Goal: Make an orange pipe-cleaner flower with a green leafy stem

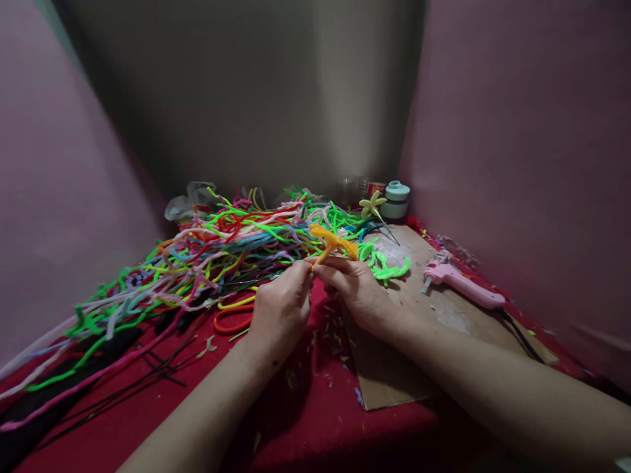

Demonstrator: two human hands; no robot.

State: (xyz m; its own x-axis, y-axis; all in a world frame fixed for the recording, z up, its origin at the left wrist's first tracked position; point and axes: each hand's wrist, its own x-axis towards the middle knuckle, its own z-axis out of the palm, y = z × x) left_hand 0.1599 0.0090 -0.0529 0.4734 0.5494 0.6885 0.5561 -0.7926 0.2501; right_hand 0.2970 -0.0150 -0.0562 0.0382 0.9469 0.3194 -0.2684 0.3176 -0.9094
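Note:
Both hands meet over the table at the middle of the view, pinching an orange pipe cleaner (328,243) bent into a piece with petal-like ends. My left hand (283,302) has its fingers closed on the lower end of the stem. Against it, my right hand (359,292) pinches the same stem, thumb and forefinger together. The fingertips partly hide where they grip. Just right of the piece lie bright green fuzzy pipe cleaners (387,266). Close to my left hand are the red and yellow handle loops of what look like scissors (234,318).
A large tangle of coloured pipe cleaners (236,240) covers the table's back left. On a cardboard sheet (384,374) lies a pink glue gun (466,282) with a black cord. Behind stand a yellow flower (373,205) and a pale blue-green jar (396,200). Scraps litter the red cloth (305,420).

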